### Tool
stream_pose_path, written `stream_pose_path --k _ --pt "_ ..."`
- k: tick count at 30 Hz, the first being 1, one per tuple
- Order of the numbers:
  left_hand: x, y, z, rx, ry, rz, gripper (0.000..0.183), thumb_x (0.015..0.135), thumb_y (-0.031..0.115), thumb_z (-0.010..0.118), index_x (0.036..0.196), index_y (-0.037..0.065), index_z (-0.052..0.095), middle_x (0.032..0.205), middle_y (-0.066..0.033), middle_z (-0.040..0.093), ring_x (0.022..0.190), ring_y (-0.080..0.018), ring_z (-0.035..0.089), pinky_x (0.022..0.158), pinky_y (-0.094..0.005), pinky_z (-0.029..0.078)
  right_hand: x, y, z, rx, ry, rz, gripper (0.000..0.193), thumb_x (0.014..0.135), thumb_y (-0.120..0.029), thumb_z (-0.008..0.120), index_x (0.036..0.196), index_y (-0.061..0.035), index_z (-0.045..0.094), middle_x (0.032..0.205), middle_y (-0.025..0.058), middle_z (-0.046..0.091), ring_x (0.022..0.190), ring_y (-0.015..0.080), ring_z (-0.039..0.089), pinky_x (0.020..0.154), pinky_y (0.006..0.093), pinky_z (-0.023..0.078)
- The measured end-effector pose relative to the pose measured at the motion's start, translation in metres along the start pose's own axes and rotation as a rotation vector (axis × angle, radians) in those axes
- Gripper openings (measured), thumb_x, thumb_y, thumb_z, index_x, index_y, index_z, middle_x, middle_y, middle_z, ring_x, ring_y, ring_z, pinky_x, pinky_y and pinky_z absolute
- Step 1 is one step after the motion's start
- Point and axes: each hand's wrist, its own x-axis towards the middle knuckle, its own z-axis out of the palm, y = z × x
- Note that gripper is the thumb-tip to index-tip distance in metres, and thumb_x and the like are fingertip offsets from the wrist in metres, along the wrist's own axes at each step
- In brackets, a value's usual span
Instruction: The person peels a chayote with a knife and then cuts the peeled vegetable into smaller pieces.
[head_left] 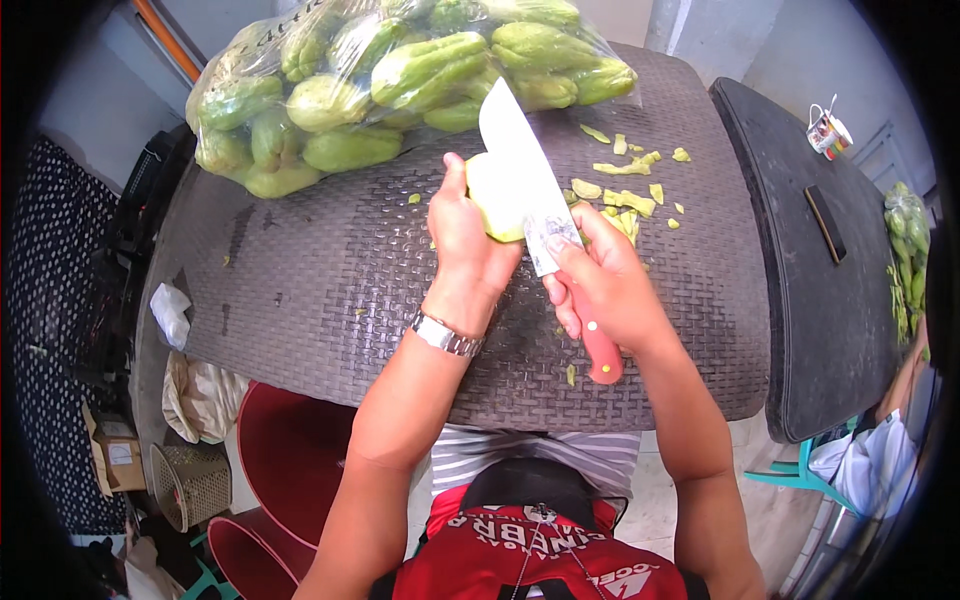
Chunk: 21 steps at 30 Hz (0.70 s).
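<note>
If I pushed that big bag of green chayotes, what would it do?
The clear plastic bag would probably sag and shift, since its thin film wrinkles. It looks heavy, packed with many chayotes. Those might roll, being rounded.

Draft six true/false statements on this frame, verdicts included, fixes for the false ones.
1. The right hand holds a knife. True.
2. The knife is all one colour. False: its blade is pale, its handle red.
3. The left hand holds a pale green vegetable. True.
4. Both wrists are bare. False: the left wrist wears a silver band.
5. Nothing lies right of the blade. False: green peelings do.
6. A clear bag lies beyond the hands. True.
</note>
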Motion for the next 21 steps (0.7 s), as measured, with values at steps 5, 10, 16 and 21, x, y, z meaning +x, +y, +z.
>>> stream_pose_path --k 5,10,16,21 --pt "0.017 0.018 -0.016 -0.085 0.108 0.189 0.052 0.111 0.044 0.033 0.114 -0.002 0.057 0.105 -0.0163 0.067 0.100 -0.0315 0.067 0.094 -0.0462 0.055 -0.004 -0.001 0.002 -0.047 0.112 -0.176 0.013 0.102 -0.015 0.058 0.109 -0.0056 0.052 0.068 0.0014 0.056 0.045 0.0080 0.050 0.042 0.0253 0.040" --pt "0.002 0.018 0.002 -0.268 -0.064 -0.006 0.053 0.107 0.047 0.043 0.113 -0.003 0.056 0.105 -0.0187 0.066 0.103 -0.0331 0.065 0.095 -0.0468 0.055 0.003 0.005 -0.013 -0.523 0.290 -0.402 0.038 0.094 -0.033 0.073 0.099 -0.0012 0.054 0.062 0.0011 0.053 0.052 0.0090 0.048 0.050 0.0299 0.038" --pt "0.003 0.014 0.005 -0.141 0.037 0.048 0.072 0.101 0.065 0.042 0.107 -0.004 0.058 0.104 -0.0197 0.065 0.095 -0.0347 0.065 0.091 -0.0499 0.056 -0.007 -0.004 0.001 -0.848 0.124 -0.289 0.053 0.090 -0.049 0.076 0.083 -0.0013 0.053 0.065 0.0126 0.063 0.059 0.0225 0.065 0.057 0.0380 0.050" --pt "0.008 0.007 0.000 -0.220 0.056 0.023 0.058 0.099 0.061 0.051 0.093 0.004 0.061 0.092 -0.0149 0.066 0.087 -0.0321 0.065 0.086 -0.0478 0.057 -0.006 0.021 0.011 -0.926 0.024 -0.436 0.062 0.091 -0.058 0.071 0.087 0.0002 0.051 0.060 0.0148 0.063 0.056 0.0370 0.069 0.055 0.0452 0.055"
